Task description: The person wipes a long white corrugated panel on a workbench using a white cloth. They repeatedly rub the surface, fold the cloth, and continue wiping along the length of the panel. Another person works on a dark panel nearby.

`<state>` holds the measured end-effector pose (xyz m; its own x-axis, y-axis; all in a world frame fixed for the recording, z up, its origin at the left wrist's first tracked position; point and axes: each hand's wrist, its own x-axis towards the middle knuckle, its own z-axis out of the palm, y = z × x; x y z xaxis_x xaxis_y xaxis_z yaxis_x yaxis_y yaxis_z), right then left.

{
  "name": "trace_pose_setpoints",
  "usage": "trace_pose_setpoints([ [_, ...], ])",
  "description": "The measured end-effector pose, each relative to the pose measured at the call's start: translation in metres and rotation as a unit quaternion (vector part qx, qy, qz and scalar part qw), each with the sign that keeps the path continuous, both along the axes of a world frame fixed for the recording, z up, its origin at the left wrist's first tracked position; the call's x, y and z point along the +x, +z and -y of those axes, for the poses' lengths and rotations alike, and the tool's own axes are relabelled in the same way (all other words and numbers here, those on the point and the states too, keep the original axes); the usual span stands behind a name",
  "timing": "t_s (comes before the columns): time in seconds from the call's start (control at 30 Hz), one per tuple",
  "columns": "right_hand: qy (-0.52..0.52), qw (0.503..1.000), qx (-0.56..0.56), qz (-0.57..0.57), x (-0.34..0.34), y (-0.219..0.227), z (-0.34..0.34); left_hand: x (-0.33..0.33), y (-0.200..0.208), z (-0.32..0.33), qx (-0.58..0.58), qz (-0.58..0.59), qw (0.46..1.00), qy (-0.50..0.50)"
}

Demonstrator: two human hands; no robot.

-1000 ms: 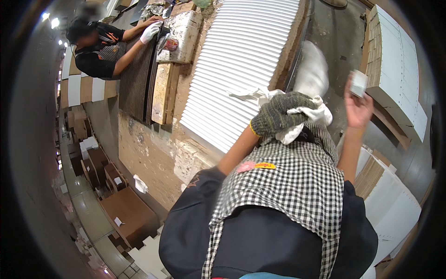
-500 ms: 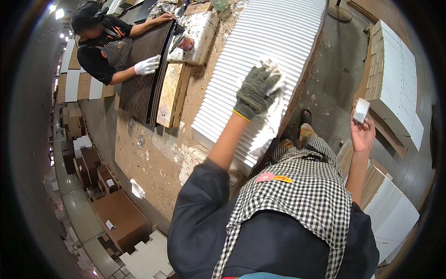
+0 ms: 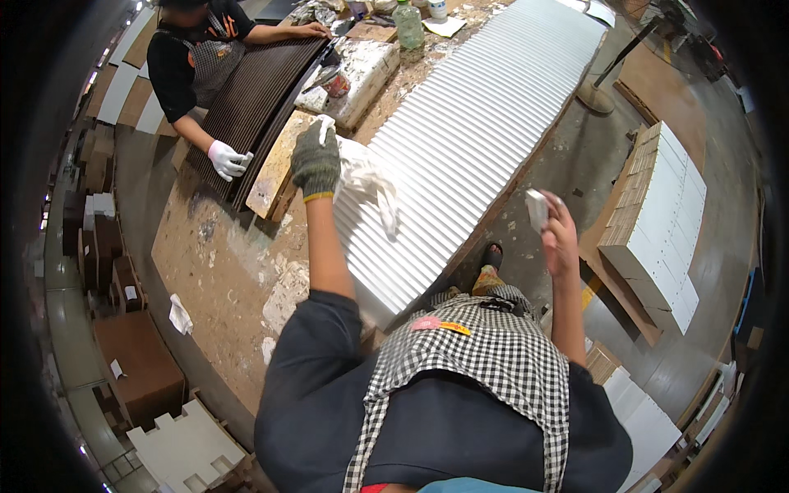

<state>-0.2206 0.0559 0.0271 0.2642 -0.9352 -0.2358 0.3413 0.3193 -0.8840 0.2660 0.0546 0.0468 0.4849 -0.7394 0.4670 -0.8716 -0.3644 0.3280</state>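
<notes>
Our gloved left hand (image 3: 316, 158) has moved up-panel, gripping the white rag (image 3: 367, 182) on the ribbed panel (image 3: 468, 140); right hand (image 3: 559, 238) keeps holding a small block (image 3: 537, 209).

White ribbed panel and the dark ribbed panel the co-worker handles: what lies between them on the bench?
Head view: a paint-crusted white block, a bare wooden board and the gloved left hand.

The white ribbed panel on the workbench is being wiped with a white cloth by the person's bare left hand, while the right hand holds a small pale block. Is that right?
Not quite. The head view shows the left hand wearing a dark grey knit glove, not bare. It does press the white cloth on the white ribbed panel, and the bare right hand holds the small pale block.
</notes>
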Motion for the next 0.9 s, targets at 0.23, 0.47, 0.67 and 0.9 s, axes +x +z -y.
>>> trace_pose_setpoints([
  [0.23, 0.103, 0.692, -0.433, -0.569, 0.110, -0.007, 0.109, -0.055, 0.038, -0.130, -0.174, -0.196, 0.964, -0.054],
  [0.47, 0.300, 0.812, -0.457, -0.206, 0.195, 0.045, 0.011, -0.179, -0.038, -0.153, -0.212, -0.726, 0.646, -0.103],
  [0.67, 0.171, 0.937, -0.249, -0.176, 0.222, 0.027, 0.061, -0.140, -0.006, -0.069, -0.179, -0.388, 0.895, -0.130],
  [0.9, 0.154, 0.710, -0.441, -0.527, 0.267, -0.030, 0.153, -0.016, -0.114, 0.047, 0.150, -0.101, 0.979, -0.090],
])
